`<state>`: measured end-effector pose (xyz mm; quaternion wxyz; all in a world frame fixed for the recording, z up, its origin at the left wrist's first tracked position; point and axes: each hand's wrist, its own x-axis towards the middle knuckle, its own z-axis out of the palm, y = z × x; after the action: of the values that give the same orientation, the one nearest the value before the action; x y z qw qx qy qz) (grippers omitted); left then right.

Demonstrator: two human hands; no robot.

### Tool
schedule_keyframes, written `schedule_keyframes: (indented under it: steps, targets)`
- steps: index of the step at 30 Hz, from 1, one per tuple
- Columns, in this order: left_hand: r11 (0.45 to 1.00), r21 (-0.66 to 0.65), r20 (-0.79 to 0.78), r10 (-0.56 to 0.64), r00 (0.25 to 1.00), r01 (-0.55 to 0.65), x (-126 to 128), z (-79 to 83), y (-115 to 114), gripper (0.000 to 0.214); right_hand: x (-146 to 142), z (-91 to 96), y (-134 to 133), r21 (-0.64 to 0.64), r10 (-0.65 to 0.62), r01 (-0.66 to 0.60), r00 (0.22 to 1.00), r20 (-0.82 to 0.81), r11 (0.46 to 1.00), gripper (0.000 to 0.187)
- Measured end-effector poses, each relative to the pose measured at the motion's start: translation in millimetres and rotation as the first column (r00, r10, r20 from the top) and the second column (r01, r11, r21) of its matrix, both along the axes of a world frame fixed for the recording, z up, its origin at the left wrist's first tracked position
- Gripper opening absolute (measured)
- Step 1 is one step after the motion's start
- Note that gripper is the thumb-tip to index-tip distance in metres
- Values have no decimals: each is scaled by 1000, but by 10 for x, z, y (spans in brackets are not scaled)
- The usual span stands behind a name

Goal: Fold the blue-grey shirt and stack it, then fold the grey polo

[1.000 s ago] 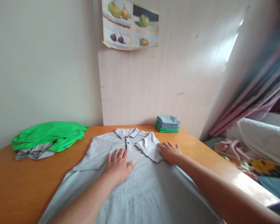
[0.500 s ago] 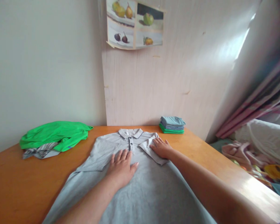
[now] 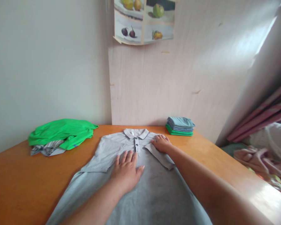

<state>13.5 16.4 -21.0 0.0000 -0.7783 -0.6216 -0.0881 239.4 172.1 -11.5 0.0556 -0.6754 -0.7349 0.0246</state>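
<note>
Nearer you than either hand, the grey shirt (image 3: 152,187) lies flat along the table (image 3: 18,178), its body running out of view at the bottom. It should be light and limp, a thin knit by the look of it, apt to ruck under a push rather than slide as one piece; creasing seems the only harm to fear. Your left hand (image 3: 126,172) rests palm down on the chest, just below the buttons (image 3: 136,144), fingers straight and slightly parted, thumb held wide, pinching nothing. Left of that hand, one sleeve (image 3: 99,161) lies loose over the body; its hem would make an easy pinch. Beyond and to the right, your right hand (image 3: 162,144) lies flat at the shoulder, fingers extended, gripping nothing; its thumb is hard to make out. The other sleeve (image 3: 160,157) slants over the chest there, and its free hem, nearer you than the fingers, offers another good hold. Farther off, between the hands, the collar (image 3: 130,133) looks the stiffest part and likely keeps its shape when taken by the edge. Well left of your left hand sits a green heap (image 3: 61,129), striped cloth (image 3: 48,147) showing below it. Past your right hand stands a neat folded stack (image 3: 180,122).
</note>
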Motion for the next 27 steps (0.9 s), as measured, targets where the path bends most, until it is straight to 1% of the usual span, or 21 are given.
schedule_keyframes:
  steps: [3,5,8,12,16,21,25,27]
  targets:
    - [1000,8,3,-6,1000,6,-2,-1,-13,70,-39,3,96,11,-12,11,1000,8,1000,72]
    - [1000,8,4,-5,1000,5,-1,4,-24,70,-71,-7,158,13,6,-6,1000,11,1000,74]
    - [1000,8,5,-2,1000,2,3,14,-36,71,-102,-62,228,-15,34,-34,999,18,999,76]
    - [1000,0,16,0,1000,0,7,29,-39,70,-92,-119,291,-47,30,-29,999,28,998,82]
    - [999,-36,36,6,999,-5,5,46,-38,71,-74,-84,333,-61,34,-32,999,35,998,82]
    - [999,-34,51,1,999,1,7,32,-35,72,-152,-50,280,-61,32,-30,999,40,998,83]
    - [1000,-25,58,-1,998,2,4,13,-27,73,-228,-62,187,-51,77,-75,997,32,996,80]
    - [1000,-29,57,-2,998,4,2,15,-24,73,-216,-29,161,-46,117,-115,992,43,992,73]
